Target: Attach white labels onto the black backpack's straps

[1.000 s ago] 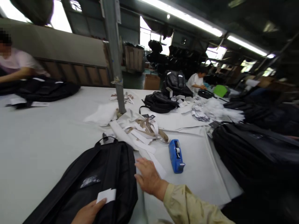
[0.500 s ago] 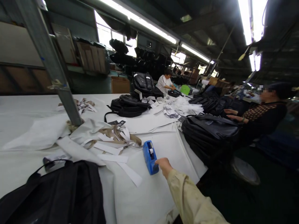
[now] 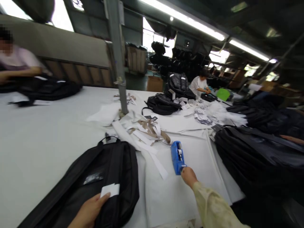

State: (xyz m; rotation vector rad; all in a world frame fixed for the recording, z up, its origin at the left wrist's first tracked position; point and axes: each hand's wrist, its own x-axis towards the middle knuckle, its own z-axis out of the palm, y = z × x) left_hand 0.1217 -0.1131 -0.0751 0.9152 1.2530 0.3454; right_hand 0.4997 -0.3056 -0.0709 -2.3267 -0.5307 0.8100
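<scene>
Two bare hands, well apart. Left hand (image 3: 91,207) low over a black backpack (image 3: 73,193), with thumb pressed on a small white slip (image 3: 111,190), crisp-edged and paper-like, lying across one broad dark strap (image 3: 116,164); wrapped round or only laid on top, cannot tell. Right hand (image 3: 188,175) with fingers curled in at the near end of a blue tape dispenser (image 3: 176,158); gripping tape or only touching the casing, cannot tell, with fingertips hidden.

Backpack soft and matte, rounded at the corners, with a thin loop handle (image 3: 109,138) at the top and a glossy patch (image 3: 93,178) beside the strap. Flat on the smooth pale table (image 3: 47,142), left of the dispenser. Long axis slanting from near left to far right, handle end pointing away from the body. Dispenser hard, narrow and elongated, with a small whitish roll (image 3: 180,152) in the hollow; long axis running almost straight away from the body. Beyond, a loose tangle of white and brown strips (image 3: 142,137). Farther right, a slumped, faintly shiny pile of black bags (image 3: 256,152).
</scene>
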